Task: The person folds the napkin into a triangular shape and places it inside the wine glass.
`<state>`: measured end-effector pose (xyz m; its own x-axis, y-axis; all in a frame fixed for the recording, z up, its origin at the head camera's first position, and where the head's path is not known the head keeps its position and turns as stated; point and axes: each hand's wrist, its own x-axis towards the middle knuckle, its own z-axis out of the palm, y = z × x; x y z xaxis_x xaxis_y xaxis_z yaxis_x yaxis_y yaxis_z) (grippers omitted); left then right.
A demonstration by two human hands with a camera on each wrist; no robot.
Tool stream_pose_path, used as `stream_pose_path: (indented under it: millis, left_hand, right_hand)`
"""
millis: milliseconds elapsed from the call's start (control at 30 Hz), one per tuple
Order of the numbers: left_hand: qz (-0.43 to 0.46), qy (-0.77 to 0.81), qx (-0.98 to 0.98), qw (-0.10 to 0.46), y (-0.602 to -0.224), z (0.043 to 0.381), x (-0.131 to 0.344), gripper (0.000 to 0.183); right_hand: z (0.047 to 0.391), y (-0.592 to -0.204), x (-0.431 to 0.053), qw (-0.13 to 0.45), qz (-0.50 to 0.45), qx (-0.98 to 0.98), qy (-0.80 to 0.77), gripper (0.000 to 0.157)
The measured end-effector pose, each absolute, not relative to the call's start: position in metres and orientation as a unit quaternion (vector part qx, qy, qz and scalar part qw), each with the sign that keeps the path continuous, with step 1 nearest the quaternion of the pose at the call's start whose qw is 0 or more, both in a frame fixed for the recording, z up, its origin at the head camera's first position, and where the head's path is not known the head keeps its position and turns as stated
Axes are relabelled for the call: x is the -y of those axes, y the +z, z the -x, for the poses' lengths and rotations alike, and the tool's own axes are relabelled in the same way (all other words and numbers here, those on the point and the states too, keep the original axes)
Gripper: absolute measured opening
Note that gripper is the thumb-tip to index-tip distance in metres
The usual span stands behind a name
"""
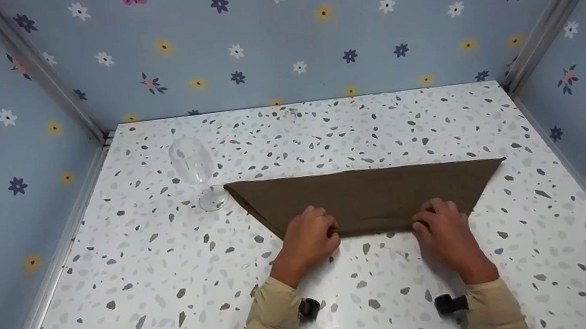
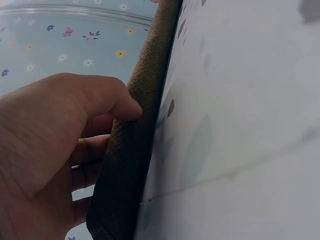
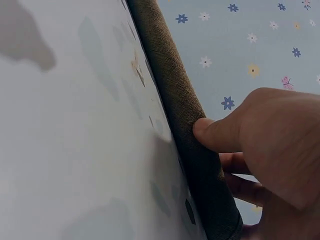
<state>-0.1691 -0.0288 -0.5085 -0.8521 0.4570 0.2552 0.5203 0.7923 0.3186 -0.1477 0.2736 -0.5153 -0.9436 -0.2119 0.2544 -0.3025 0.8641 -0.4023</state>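
Note:
A brown cloth napkin (image 1: 365,194) lies folded on the speckled table, long edge at the back and slanted sides narrowing toward me. Its near edge forms a thick rounded fold, seen close up in both wrist views. My left hand (image 1: 309,237) pinches that fold near its left end, thumb on the front face and fingers behind. Toward the right end, my right hand (image 1: 444,226) pinches the same fold in a like way. Just off the napkin's left back corner, a clear stemmed glass (image 1: 194,163) stands on its round foot (image 1: 212,199).
The white table (image 1: 129,254) has grey flecks. Blue flowered panels (image 1: 276,36) close it in at the back, left and right, with metal strips at the corners. Small black wrist devices (image 1: 309,309) show by the sleeves.

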Motion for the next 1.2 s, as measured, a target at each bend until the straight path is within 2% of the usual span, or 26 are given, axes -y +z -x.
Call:
stream_pose_path:
  millis: [333,633,1067,1200]
  left_hand:
    - [0.247,-0.214,0.943,0.07,-0.5101,0.17,0.0282,0.015]
    - [0.244,-0.234,0.939,0.072,-0.5088,0.1701,0.0273,0.021]
    - [0.231,-0.244,0.936,0.107,-0.5113,0.1692,0.0286,0.009]
    - [0.227,-0.247,0.936,0.103,-0.5111,0.1693,0.0289,0.01]
  right_hand:
    - [0.1471,-0.5152,-0.2751,0.102,-0.141,0.962,0.21,0.008]
    - [0.1489,-0.513,-0.2759,0.077,-0.099,0.961,0.248,0.006]
    - [0.1493,-0.5131,-0.2763,0.086,-0.099,0.962,0.238,0.005]
    - [0.1487,-0.5129,-0.2773,0.093,-0.106,0.961,0.237,0.003]
